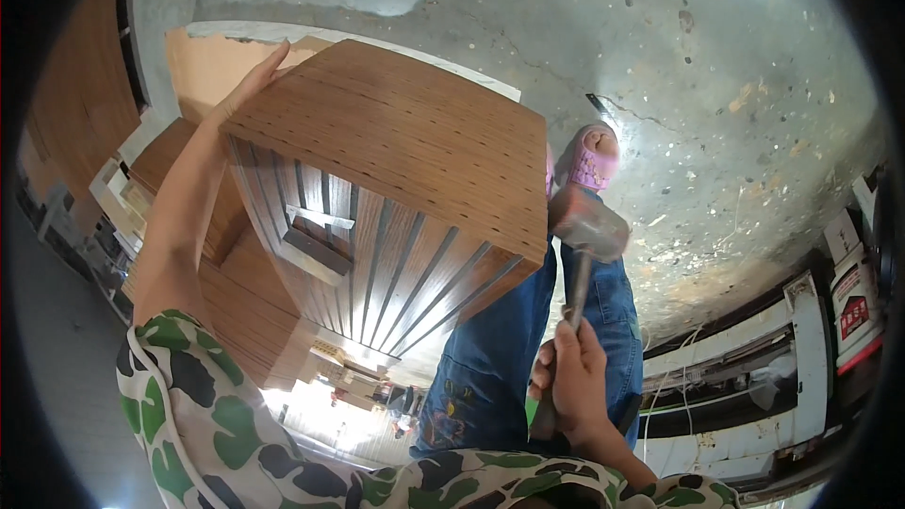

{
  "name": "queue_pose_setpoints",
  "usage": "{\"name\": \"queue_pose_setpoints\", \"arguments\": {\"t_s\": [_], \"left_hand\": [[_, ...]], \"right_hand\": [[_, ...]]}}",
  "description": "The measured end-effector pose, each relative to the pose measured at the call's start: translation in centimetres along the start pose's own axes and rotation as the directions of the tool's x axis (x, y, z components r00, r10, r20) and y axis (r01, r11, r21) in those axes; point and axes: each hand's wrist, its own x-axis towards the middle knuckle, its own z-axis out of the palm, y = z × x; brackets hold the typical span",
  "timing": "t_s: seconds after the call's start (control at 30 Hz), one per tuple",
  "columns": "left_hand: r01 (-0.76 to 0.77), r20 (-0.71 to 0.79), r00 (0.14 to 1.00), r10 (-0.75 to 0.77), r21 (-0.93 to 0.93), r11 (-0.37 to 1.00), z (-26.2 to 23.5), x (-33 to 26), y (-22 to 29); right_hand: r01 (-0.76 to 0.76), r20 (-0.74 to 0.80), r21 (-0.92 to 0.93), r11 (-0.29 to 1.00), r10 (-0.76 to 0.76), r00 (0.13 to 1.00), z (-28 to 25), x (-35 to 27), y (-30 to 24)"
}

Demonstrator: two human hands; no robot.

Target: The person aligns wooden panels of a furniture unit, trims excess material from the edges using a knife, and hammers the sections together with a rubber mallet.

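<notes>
From my remote seat, I watched a person in a camouflage-print sleeve work over a bare concrete floor, grey, cracked and flecked with pale stains and scraps. The left hand lay open and flat against the far upper corner of a stack of brown wood-grain panels, which stood on edge in front of the person's knees, their slotted edges facing the camera. The right hand was wrapped tight around the handle of a hammer, whose worn head hung just beside the right edge of the stack, close to its top. Blue jeans and a pink sandal showed beyond the hammer, the foot planted on the concrete. More flat brown boards lay stacked low on the left, beneath the forearm. White machine housings and cabinets ran along the right edge of the room.
</notes>
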Motion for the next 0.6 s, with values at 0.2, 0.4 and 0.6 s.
{"name": "queue_pose_setpoints", "arguments": {"t_s": [0.2,0.4,0.6], "left_hand": [[-0.046,-0.041,0.998,0.043,-0.083,0.996,-1.7,0.1,-0.8],[-0.053,0.207,0.972,0.107,-0.253,0.966,-0.7,-5.9,-2.6],[-0.066,0.168,0.98,0.103,-0.216,0.974,-2.1,-5.9,-3.6]], "right_hand": [[-0.022,0.03,0.016,1.0,0.021,0.999,-0.5,-0.6,-0.4],[0.014,-0.02,0.061,0.998,-0.012,1.0,-1.2,-2.3,0.7],[-0.05,0.031,0.02,0.999,0.049,0.998,0.0,-4.1,-0.3]]}}
